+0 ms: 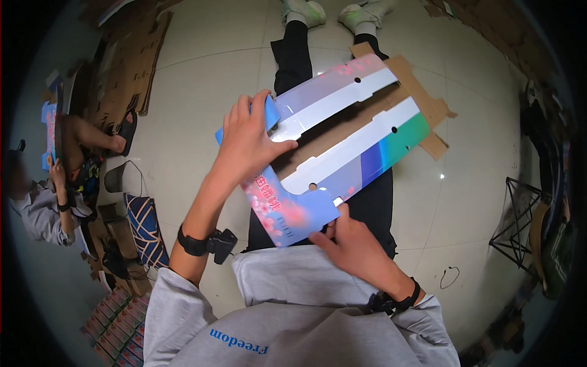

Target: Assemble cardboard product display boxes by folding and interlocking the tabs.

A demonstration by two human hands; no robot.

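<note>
- Folding the printed cardboard carton [358,150] into shape is judged to be the step in hand, since a long gap is left between its two side panels in the centre of the frame.

- How is it held there?

- Over the dark trousers [367,211], by both hands. The end at the left of the carton is gripped by the left hand [241,137], with the fingers curled over a blue flap [273,113] and the thumb stretched to the edge of the gap. The lower corner of the blossom-printed end panel [275,211] is pinched by the right hand [358,238]; how firmly cannot be told.

- And the far end?

- Unfinished, it would seem: brown cardboard flaps [422,92] are splayed toward the upper right of the frame, and no hand is laid on them.

- What is called for next, then?

- Probably the near end should be settled first: its lower corner should be pressed into line while the other side is steadied by the left hand. The carton might then be turned so that the brown flaps can be reached, though the thin panels could be creased if forced
</note>
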